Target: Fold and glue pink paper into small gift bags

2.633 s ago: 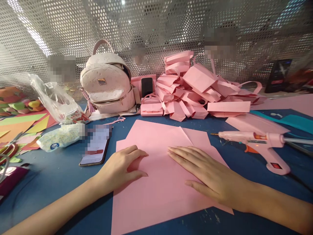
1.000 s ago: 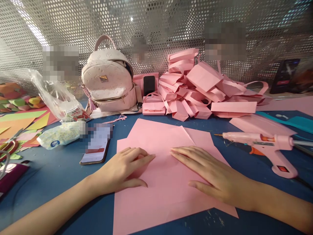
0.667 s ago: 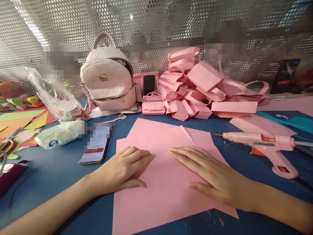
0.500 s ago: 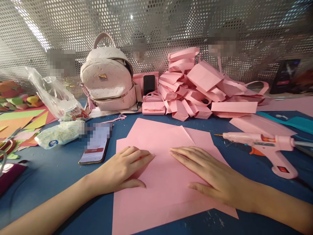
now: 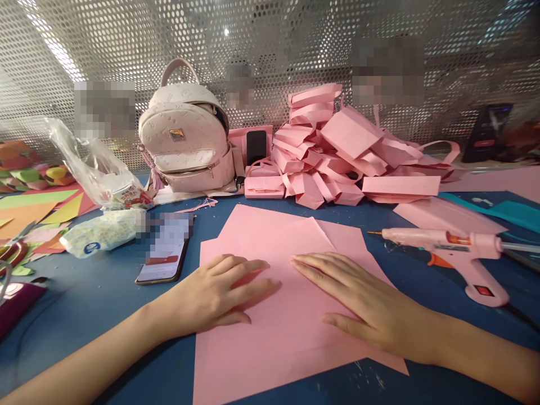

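Note:
Several overlapping sheets of pink paper [image 5: 270, 343] lie on the blue table in front of me. On their left part rests my left hand [image 5: 223, 289], open, its fingers apart and pointing inward. My right hand [image 5: 358, 298] lies flat and open on the right part, fingers side by side and thumb stretched out. Between the fingertips of both hands a strip of bare paper shows. Neither hand grips anything. To the right of the right hand is a pink hot glue gun [image 5: 451, 247], lying on its side with its nozzle towards the sheets.
A lit phone [image 5: 164, 253] and a tissue pack [image 5: 103, 230] lie left. Behind stand a pale backpack [image 5: 185, 140] and a heap of folded pink paper bags [image 5: 329, 152]. Scissors [image 5: 14, 247] and coloured paper [image 5: 37, 211] are at far left. A perforated metal panel [image 5: 270, 34] closes the back.
My left index finger has lifted and stretched out to the right, spreading from the other fingers. The right hand stays nearly in place. The sheets have not visibly moved.

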`<move>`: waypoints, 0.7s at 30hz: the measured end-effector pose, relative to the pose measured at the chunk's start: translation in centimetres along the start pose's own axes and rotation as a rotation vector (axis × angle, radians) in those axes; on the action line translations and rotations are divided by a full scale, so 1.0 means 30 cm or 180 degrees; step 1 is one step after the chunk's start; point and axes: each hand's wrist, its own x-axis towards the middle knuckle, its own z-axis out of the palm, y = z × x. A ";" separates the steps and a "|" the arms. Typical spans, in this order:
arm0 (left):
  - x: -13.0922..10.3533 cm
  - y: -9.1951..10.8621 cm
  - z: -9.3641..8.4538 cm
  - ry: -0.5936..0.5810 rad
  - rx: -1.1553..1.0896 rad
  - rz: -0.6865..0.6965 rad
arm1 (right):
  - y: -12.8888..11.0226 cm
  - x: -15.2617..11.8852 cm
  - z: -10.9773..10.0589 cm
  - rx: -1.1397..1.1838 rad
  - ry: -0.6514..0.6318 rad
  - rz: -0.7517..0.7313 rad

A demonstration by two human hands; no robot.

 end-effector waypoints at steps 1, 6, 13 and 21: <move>-0.001 0.005 0.000 0.0020 0.0166 0.0104 | -0.001 0.000 0.000 -0.0002 -0.0008 0.0019; -0.003 0.041 -0.003 -0.0081 0.0527 0.0643 | -0.002 0.000 -0.001 0.0004 -0.0034 -0.0015; 0.007 0.119 0.014 -0.0126 0.0353 0.0610 | -0.010 0.008 -0.009 -0.0027 -0.0072 -0.0112; 0.009 0.166 -0.005 -0.0157 -0.0831 0.0305 | -0.029 0.031 -0.036 -0.0081 -0.0033 -0.0113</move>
